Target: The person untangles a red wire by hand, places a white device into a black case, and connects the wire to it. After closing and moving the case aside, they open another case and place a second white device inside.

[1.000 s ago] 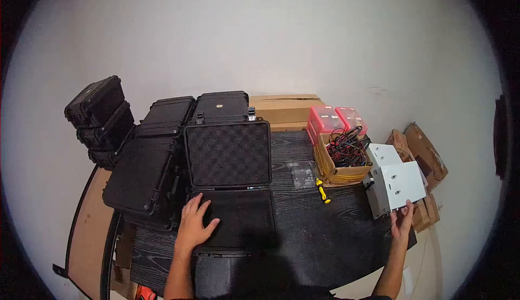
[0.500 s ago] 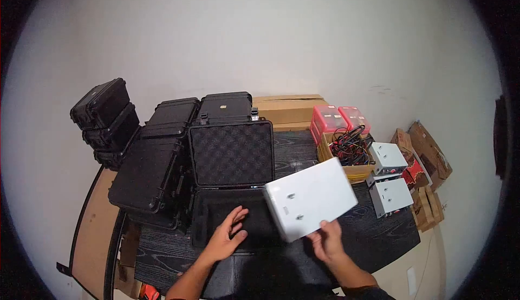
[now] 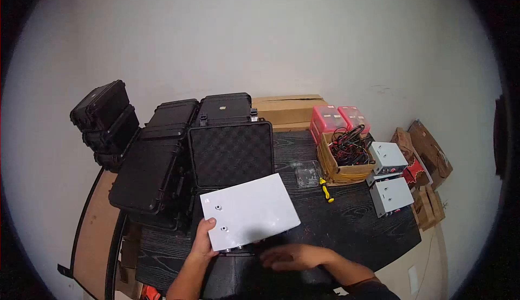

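Note:
A white box [image 3: 252, 210] with two small fittings on its top face is tilted over the open black case [image 3: 232, 153], hiding most of the case's lower half. My left hand [image 3: 203, 239] grips the box at its lower left corner, thumb on top. Just below the box's lower right edge, my right hand [image 3: 291, 257] is apart from it, fingers stretched and slightly blurred, holding nothing. The case's raised lid shows dark egg-crate foam.
Closed black cases [image 3: 146, 172] stand left, with a stack [image 3: 108, 121] farther left. To the right are a yellow screwdriver [image 3: 326, 190], a clear flat piece [image 3: 307, 173], a carton of cables [image 3: 346, 159], pink-edged boxes [image 3: 329, 120] and two white boxes [image 3: 391, 194].
The white box has moved left over the open case and turned. My left hand has taken hold of it; my right hand has let go. The screwdriver and clear piece have come into view.

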The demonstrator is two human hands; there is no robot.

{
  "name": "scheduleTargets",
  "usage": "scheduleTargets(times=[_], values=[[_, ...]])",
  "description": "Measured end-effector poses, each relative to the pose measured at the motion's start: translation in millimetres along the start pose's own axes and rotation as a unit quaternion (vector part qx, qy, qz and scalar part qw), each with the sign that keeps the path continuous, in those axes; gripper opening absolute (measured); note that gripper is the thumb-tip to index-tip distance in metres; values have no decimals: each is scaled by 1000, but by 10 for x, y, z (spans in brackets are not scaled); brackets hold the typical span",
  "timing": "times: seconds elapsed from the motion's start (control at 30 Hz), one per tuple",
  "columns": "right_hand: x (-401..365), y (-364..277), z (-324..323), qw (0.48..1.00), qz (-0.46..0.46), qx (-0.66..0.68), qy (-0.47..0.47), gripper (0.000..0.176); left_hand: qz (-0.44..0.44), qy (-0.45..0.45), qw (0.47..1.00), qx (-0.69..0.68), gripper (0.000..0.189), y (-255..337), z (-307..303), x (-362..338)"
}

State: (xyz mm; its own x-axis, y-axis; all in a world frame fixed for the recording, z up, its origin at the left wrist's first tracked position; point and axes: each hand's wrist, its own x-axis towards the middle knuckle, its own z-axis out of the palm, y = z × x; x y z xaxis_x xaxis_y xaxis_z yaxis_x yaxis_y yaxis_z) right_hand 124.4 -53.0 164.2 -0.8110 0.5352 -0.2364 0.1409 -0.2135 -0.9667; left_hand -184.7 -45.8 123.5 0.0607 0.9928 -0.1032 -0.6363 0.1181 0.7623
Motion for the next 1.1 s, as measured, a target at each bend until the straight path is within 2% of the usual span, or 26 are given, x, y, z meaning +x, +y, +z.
scheduleTargets(times=[0.03,0.07,0.13,0.17,0.23,0.27,0.3,0.37,0.4,0.53,0.6,0.63,0.7,0.73,0.8,0.83,0.87,0.93,0.97,1.0,1.07,1.1], values=[[-109,-221,15,990,18,-127,-58,49,0,-2,1000,1,72,40,-6,16],[-183,-336,33,991,-38,-129,2,44,-8,-4,999,39,78,81,-7,23],[-254,-536,87,953,-104,-230,170,44,-17,-7,997,77,85,95,-16,23],[-236,-660,106,868,-165,-396,250,54,-39,1,997,71,85,82,-29,26],[-153,-1036,144,752,-192,-576,257,70,-60,7,996,63,85,45,-38,54],[-56,-1052,110,753,-142,-600,229,92,-57,-4,997,60,84,15,-33,69],[48,-1006,57,753,-142,-601,229,92,-53,-15,997,57,84,1,-28,83],[251,-880,-86,698,-117,-680,192,111,-49,-33,997,58,76,-2,-20,79],[323,-856,-141,721,-103,-668,152,123,-44,-50,996,59,69,4,-19,73],[489,-865,-178,723,-105,-672,124,126,-47,-58,994,80,67,80,18,45],[566,-902,-216,760,-126,-632,86,131,-14,-58,990,125,66,135,31,33],[592,-904,-233,760,-127,-631,86,131,-14,-58,990,127,66,139,-23,59],[631,-899,-265,755,-170,-624,105,132,86,-47,973,211,61,148,-174,137],[648,-918,-293,756,-170,-623,104,132,126,-77,969,197,58,183,-226,140],[673,-995,-387,781,-194,-580,124,129,222,2,898,379,51,326,-175,86],[673,-1021,-447,778,-230,-566,147,123,221,67,818,526,40,410,-212,71],[692,-1022,-517,789,-243,-545,147,123,222,66,818,526,40,421,-286,75],[739,-985,-670,802,-262,-516,145,124,274,22,715,643,34,391,-392,71],[781,-962,-722,803,-261,-516,146,124,222,14,739,636,33,375,-435,53],[831,-943,-766,834,-257,-473,122,125,222,14,740,635,33,362,-450,44],[915,-926,-798,875,-251,-408,74,125,237,32,685,689,32,329,-484,40],[989,-881,-801,888,-251,-381,55,125,219,27,677,702,35,329,-575,60]])
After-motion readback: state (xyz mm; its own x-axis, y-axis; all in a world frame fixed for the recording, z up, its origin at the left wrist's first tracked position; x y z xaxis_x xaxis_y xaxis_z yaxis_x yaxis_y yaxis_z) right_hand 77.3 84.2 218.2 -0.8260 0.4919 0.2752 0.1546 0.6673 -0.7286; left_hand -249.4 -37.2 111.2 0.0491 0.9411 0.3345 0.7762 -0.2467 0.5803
